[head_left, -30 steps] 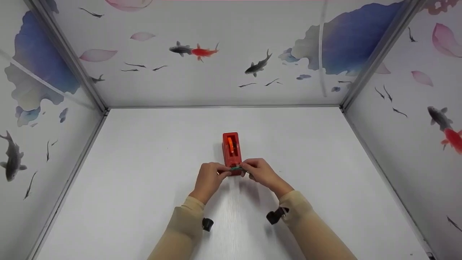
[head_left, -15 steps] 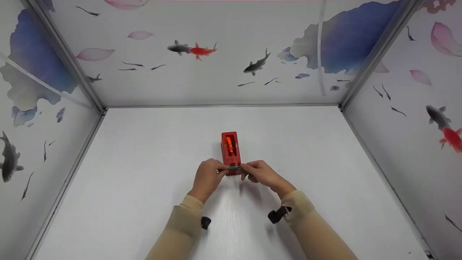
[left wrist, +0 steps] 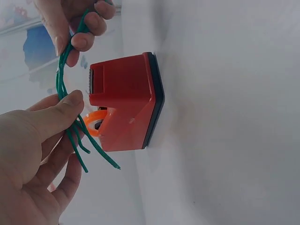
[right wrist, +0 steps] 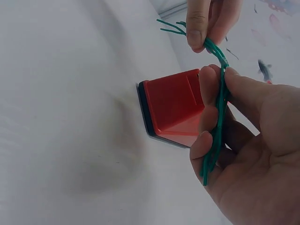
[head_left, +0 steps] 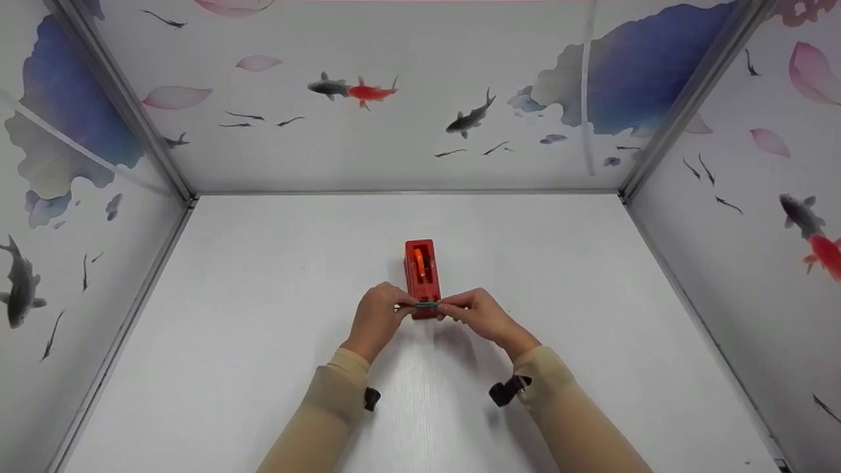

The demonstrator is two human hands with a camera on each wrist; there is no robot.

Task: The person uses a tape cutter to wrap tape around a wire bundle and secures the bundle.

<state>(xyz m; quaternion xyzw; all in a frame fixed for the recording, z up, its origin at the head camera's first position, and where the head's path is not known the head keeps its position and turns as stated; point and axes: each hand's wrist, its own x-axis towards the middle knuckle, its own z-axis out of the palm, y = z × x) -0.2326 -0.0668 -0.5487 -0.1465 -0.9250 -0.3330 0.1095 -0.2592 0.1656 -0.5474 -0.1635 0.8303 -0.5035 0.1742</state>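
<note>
Both hands hold a bundle of thin green plastic-coated wires (head_left: 428, 304) over the near end of a red tape dispenser (head_left: 426, 291). My left hand (head_left: 379, 322) pinches the bundle between thumb and fingers; loose wire ends stick out past the fingertips in the left wrist view. The right hand (right wrist: 253, 117) pinches it too, thumb against fingers, and the remaining length runs down along the curled fingers. A short stretch of wire spans the two hands. Inside the dispenser sits an orange reel (left wrist: 96, 123). Its toothed cutter (left wrist: 91, 80) faces the wires.
The dispenser stands on a white table (head_left: 263, 276) on its dark base (left wrist: 155, 101). White panels printed with fish and petals (head_left: 420, 144) enclose the table at the back and both sides. Small black cameras (head_left: 504, 392) are worn at both wrists.
Both hands have stayed near the dispenser's near end, with small finger shifts. The left hand has risen slightly, and the wire stretch between the hands looks straighter.
</note>
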